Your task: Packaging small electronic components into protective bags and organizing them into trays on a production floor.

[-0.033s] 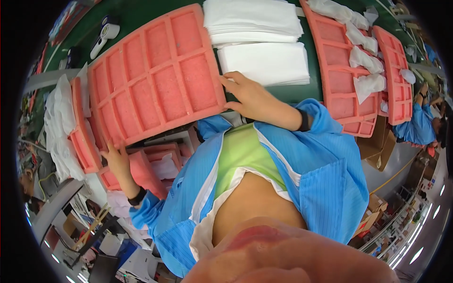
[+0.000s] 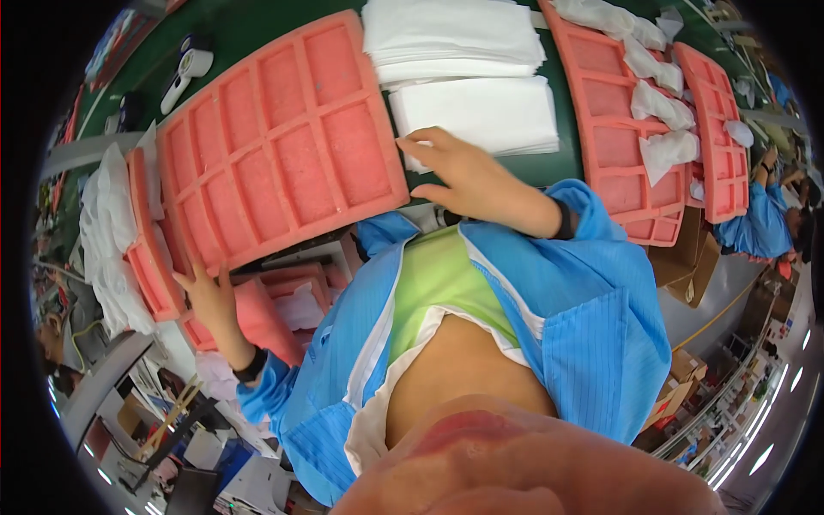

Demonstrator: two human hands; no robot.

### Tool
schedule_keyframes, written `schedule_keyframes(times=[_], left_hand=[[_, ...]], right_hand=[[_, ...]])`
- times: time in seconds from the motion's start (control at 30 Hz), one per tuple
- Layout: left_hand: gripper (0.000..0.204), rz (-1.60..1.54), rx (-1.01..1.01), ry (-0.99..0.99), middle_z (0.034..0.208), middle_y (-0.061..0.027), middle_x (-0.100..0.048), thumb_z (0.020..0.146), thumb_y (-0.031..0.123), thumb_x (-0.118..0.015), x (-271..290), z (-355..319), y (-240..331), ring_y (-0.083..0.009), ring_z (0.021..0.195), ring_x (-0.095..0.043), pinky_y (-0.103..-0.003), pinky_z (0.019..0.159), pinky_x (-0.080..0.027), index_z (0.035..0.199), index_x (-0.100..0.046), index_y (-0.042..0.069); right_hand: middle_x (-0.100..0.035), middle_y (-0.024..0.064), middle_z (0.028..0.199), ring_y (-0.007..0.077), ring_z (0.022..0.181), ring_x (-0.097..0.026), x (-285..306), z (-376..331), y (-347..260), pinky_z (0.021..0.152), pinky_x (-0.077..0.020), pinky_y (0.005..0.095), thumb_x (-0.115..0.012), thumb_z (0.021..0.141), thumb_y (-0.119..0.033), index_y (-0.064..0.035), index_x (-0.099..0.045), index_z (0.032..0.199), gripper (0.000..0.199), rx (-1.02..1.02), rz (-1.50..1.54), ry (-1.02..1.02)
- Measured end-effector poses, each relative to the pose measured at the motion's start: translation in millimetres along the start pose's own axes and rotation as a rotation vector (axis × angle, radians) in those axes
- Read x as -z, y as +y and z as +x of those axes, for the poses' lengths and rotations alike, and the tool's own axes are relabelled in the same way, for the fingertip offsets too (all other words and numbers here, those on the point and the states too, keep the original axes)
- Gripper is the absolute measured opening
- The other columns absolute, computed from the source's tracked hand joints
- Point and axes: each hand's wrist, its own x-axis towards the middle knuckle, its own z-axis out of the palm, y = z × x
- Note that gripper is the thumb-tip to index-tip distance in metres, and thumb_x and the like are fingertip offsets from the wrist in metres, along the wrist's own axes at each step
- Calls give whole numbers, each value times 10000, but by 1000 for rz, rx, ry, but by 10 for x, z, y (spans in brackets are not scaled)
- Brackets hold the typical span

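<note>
A pink foam tray (image 2: 302, 176) divided into several bare rectangular compartments lies on the green table in front of me. My right hand (image 2: 481, 180) is beside its right edge, fingers spread and thumb apart, with the fingertips at or just off the rim. Close to the tray's near left corner is my left hand (image 2: 212, 300), its fingers stretched out and apart. Whether it touches the rim I cannot tell. Neither hand holds anything. Just beyond my right hand lies a stack of white sheets (image 2: 476, 113), with a thicker white stack (image 2: 451, 39) behind it.
More pink trays (image 2: 601, 103) stand at the right, with several white-wrapped items (image 2: 668, 153) on them. White bags (image 2: 110, 232) hang over the left side next to another pink tray (image 2: 154, 266). A white handheld device (image 2: 184, 81) lies at the far left. Another person (image 2: 760, 219) is at the far right.
My right hand's fingers have loosened slightly from the tray's right edge. My left hand's fingers have spread a little. The tray looks almost unmoved.
</note>
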Motion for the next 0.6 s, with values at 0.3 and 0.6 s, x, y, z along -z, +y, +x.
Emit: schedule_keyframes(times=[0.3, 0.6], left_hand=[[398, -850, -973, 35, 1284, -170, -542, 894, 197, -608, 898, 1029, 2425, -315, 1226, -492, -362, 1019, -375, 1247, -550, 23], [373, -774, -719, -111, 1030, -189, -656, 920, 378, -538, -468, 2207, 3950, -369, 988, -615, -398, 874, -479, 1107, -636, 70]], right_hand=[[-641, 164, 1023, 267, 908, -627, 1783, 214, 1097, 767, -500, 339, -641, 852, -212, -4, -606, 1139, 356, -60, -99, 222], [-627, 136, 1176, 308, 1081, -583, 929, 839, 2231, 926, -458, 385, -557, 930, -256, -71, -597, 1214, 342, -116, -524, 485]])
